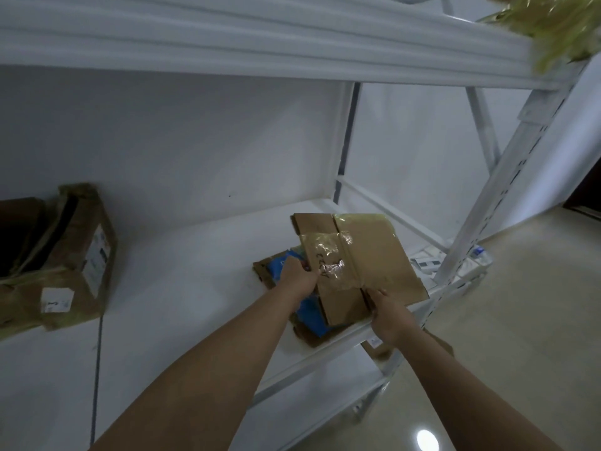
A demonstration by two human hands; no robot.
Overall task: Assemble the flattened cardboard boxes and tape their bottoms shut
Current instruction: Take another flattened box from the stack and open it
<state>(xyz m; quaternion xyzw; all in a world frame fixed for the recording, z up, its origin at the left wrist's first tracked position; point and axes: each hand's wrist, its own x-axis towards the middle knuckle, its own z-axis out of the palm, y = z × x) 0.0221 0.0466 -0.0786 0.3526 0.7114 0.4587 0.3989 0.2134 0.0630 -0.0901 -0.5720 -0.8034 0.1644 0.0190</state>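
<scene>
A flattened brown cardboard box (374,255) with strips of shiny clear tape across it lies tilted on top of a small pile at the right end of the white shelf (182,288). My left hand (297,276) grips its left edge. My right hand (388,315) pinches its near edge at the shelf's front rim. Under it lie a blue flat item (309,310) and more flattened cardboard (265,271), mostly hidden.
Opened, worn cardboard boxes (74,258) with white labels stand at the shelf's left end. A white upper shelf (260,37) hangs overhead. White perforated uprights (507,177) frame the right side. A lower shelf holds another piece of cardboard (377,348). Beige floor (520,320) lies to the right.
</scene>
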